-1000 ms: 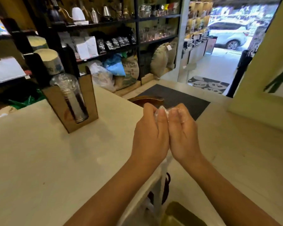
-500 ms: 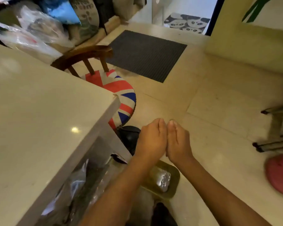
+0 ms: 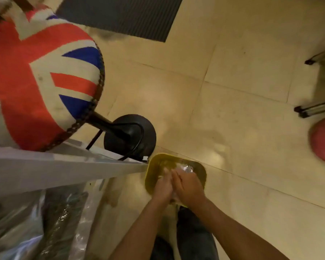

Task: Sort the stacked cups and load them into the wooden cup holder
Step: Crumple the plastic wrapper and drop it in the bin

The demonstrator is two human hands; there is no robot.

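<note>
The wooden cup holder and the cups are out of view. My left hand (image 3: 162,186) and my right hand (image 3: 189,186) are pressed palm to palm low over a yellow-green bin (image 3: 152,166) on the floor. A pale sliver of crumpled clear plastic wrap shows between the heels of my palms; the rest is hidden inside my hands. Another crumpled clear wrapper (image 3: 187,168) lies in the bin just beyond my right fingertips.
The white counter edge (image 3: 64,166) runs in from the left, with plastic bags (image 3: 36,231) stored under it. A flag-pattern stool seat (image 3: 36,76) on a black round base (image 3: 131,136) stands beside the bin. Metal chair legs (image 3: 315,109) and a pink cushion (image 3: 323,139) are at right.
My view has swung from the counter and cup holder down to the floor. My joined hands have dropped from above the counter to just over the bin.
</note>
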